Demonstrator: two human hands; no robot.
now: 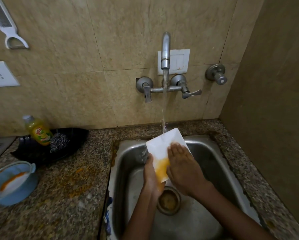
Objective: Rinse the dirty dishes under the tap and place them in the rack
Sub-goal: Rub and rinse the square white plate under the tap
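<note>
A white rectangular plate (161, 146) smeared with yellow sauce at its near end is tilted over the steel sink (214, 163). Water from the wall tap (165, 54) runs onto the plate's far edge. My left hand (150, 175) grips the plate's near left edge from below. My right hand (180, 163) lies flat on the plate's face with straight fingers. A blue bowl (11, 184) with a white and orange smear inside sits on the counter at the left.
A black tray (72, 141) on the granite counter holds a yellow dish soap bottle (38, 129) and a steel scrubber (58, 140). The sink drain (168, 199) lies below my hands. A brown wall stands close on the right. Yellow stains mark the counter.
</note>
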